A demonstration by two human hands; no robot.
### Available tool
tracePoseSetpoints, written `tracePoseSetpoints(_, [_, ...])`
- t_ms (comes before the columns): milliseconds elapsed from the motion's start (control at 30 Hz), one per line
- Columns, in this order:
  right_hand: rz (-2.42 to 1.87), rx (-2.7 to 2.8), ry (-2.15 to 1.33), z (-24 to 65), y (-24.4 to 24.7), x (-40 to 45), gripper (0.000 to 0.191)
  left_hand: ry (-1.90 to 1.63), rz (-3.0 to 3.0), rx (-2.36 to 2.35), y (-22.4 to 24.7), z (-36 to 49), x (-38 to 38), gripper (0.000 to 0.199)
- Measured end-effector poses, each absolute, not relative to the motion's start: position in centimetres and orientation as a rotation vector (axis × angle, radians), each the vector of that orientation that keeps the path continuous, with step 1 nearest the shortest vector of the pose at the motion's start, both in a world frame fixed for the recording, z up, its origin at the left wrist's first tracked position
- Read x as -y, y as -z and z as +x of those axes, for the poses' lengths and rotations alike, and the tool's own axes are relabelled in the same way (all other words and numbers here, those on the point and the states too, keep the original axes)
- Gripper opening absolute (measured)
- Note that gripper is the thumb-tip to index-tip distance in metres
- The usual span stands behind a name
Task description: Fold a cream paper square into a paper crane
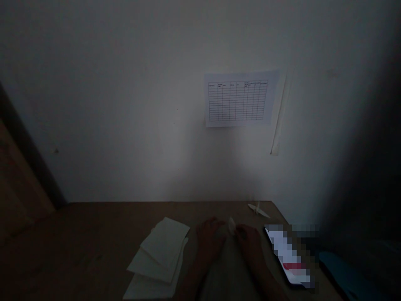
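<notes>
In dim light, my right hand (249, 241) is closed on a small pale piece of paper (232, 226), which sticks out to the left of its fingertips. My left hand (210, 237) rests on the brown table (103, 234) just left of that paper, palm down with its fingers somewhat apart and nothing visible in it. Several white paper sheets (166, 246) lie overlapping to the left of my left hand. Beyond my right hand, near the table's back edge, is a small folded paper shape (258, 210) with thin pointed ends.
A phone (286, 255) with a lit, blurred screen lies right of my right hand. A printed table sheet (238, 100) hangs on the wall behind. Something blue (344, 271) is at the lower right, and a brown wooden panel (21, 179) stands at the far left.
</notes>
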State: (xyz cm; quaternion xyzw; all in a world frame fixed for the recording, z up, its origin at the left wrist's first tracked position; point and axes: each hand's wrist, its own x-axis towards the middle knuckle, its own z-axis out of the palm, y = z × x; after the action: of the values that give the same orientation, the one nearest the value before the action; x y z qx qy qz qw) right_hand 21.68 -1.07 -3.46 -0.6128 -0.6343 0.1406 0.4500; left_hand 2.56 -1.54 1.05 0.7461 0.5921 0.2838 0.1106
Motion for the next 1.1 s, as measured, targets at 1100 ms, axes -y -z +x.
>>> tracePoseSetpoints(1100, [-1.347, 1.548, -0.513, 20.8, 2.4, 1.2, 0.017, -0.881, 2.211, -1.609, 0.5, 2.7, 0.5, 0.018])
